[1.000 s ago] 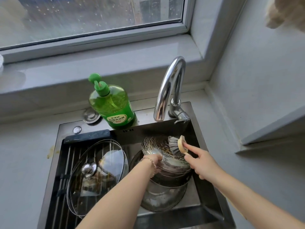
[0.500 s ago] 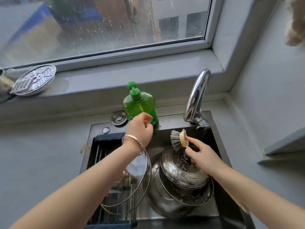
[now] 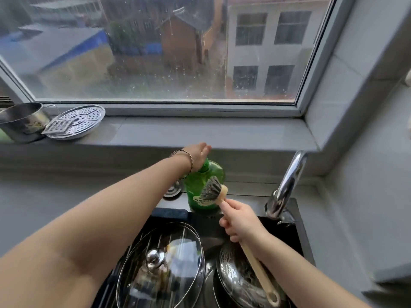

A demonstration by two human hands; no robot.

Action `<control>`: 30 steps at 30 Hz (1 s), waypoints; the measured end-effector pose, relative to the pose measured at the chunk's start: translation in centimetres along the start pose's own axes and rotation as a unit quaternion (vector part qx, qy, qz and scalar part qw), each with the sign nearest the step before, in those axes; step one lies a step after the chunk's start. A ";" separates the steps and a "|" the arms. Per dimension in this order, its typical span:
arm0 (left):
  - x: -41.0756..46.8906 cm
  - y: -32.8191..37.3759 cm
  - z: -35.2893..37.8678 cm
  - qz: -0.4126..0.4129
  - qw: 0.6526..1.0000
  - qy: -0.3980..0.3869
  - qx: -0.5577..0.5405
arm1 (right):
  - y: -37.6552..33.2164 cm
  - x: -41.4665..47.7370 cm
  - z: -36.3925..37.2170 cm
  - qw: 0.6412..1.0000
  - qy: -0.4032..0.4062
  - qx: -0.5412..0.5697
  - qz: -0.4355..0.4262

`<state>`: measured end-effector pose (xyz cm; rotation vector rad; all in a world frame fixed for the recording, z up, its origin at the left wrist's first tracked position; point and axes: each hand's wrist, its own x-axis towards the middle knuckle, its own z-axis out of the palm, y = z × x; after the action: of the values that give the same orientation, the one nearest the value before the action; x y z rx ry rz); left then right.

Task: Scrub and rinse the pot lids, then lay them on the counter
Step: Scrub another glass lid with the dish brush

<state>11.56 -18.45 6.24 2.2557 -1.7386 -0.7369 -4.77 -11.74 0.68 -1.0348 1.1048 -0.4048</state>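
A glass pot lid [image 3: 178, 247] with a steel knob lies on the rack in the left of the sink. To its right, a soapy steel lid [image 3: 235, 272] sits on stacked pots. My left hand [image 3: 196, 155] rests on top of the green dish-soap bottle [image 3: 200, 185], covering its pump, with the fingers fairly straight. My right hand [image 3: 239, 221] grips the wooden handle of a dish brush [image 3: 212, 190]. The bristle head is held up against the bottle, just below my left hand.
The chrome faucet [image 3: 287, 187] stands at the sink's back right corner. A round sink plug [image 3: 172, 190] lies left of the bottle. On the windowsill at far left are a perforated steamer plate [image 3: 75, 122] and a metal pot [image 3: 20, 121]. Grey counter flanks the sink.
My left hand left the steel lid and moved up onto the soap bottle's top. My right hand lifted the brush from the lid to the bottle. The view tilted upward.
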 end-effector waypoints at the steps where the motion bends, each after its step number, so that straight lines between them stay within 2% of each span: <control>1: 0.3 -0.2 0.1 -0.001 1.000 -0.007 -0.002 | -0.3 0.3 0.2 1.000 -0.007 0.017 0.006; 7: 1.3 -1.2 0.6 0.003 0.999 -0.027 -0.037 | -1.1 1.6 0.8 0.984 -0.053 0.159 0.052; 19: 1.6 -0.8 1.6 -0.015 1.000 -0.010 0.024 | -0.5 1.6 1.3 0.988 -0.049 0.137 0.057; 21: 1.3 -1.4 1.6 0.004 1.000 0.014 -0.007 | -0.2 1.1 1.2 0.991 -0.037 0.121 0.053; 24: -0.7 -2.9 2.7 0.017 0.982 0.124 -0.141 | 0.9 0.2 0.6 0.997 -0.007 0.066 0.037; 27: -5.1 -5.3 6.0 -0.068 0.936 0.210 -0.273 | 2.6 -1.2 -0.2 1.000 0.013 -0.006 0.010; 30: -10.3 -8.9 11.2 -0.240 0.891 0.188 -0.336 | 4.7 -3.2 -1.1 0.997 0.023 -0.069 -0.008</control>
<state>11.60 -4.60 -4.60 2.1142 -0.6050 -0.7600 -8.14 -7.63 -1.67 -1.1612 1.1789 -0.3712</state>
